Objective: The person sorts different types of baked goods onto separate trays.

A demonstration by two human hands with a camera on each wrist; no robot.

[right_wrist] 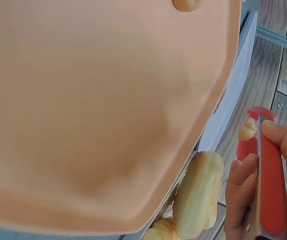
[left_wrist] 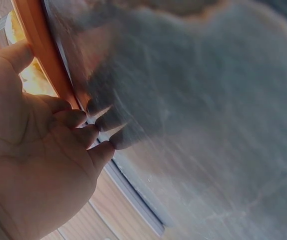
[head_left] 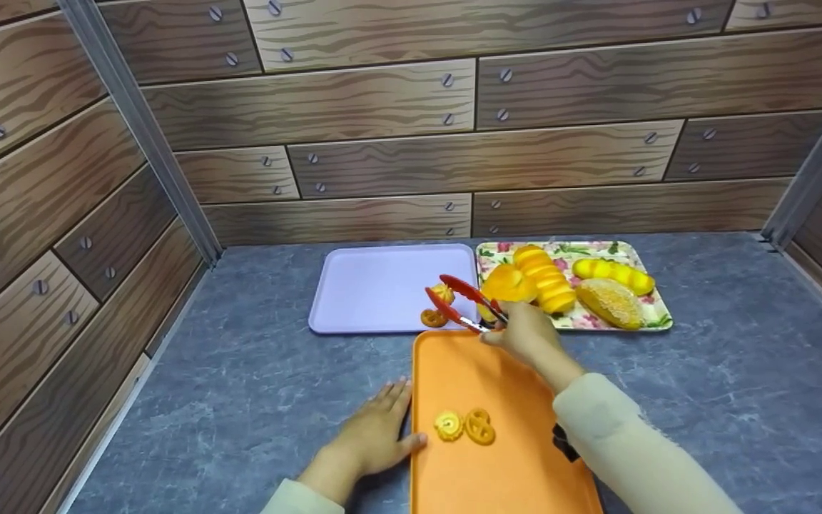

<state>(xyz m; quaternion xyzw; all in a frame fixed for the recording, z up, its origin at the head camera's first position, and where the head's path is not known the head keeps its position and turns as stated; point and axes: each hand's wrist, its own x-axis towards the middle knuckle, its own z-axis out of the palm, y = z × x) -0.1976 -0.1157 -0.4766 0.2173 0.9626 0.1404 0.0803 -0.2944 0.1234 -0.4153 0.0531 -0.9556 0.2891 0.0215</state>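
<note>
My right hand (head_left: 527,332) grips a pair of red-tipped tongs (head_left: 454,296) over the front right corner of the lilac tray (head_left: 368,285). Between the red tips sits a small swirled cookie (right_wrist: 247,129). Below the tongs a small pretzel (head_left: 433,318) lies at that tray's front edge. My left hand (head_left: 375,435) rests flat beside the orange tray (head_left: 504,371), thumb on its left rim and fingers extended. On the orange tray lie a round yellow cookie (head_left: 448,425) and another pretzel (head_left: 479,427), side by side.
A floral tray (head_left: 657,314) adjoins the lilac tray on the right. It bears a sliced loaf (head_left: 545,278), a round bun (head_left: 507,284), a sesame bun (head_left: 609,303) and a long yellow bread (head_left: 612,275). Wood-patterned walls (head_left: 382,164) enclose the grey tabletop (head_left: 240,385).
</note>
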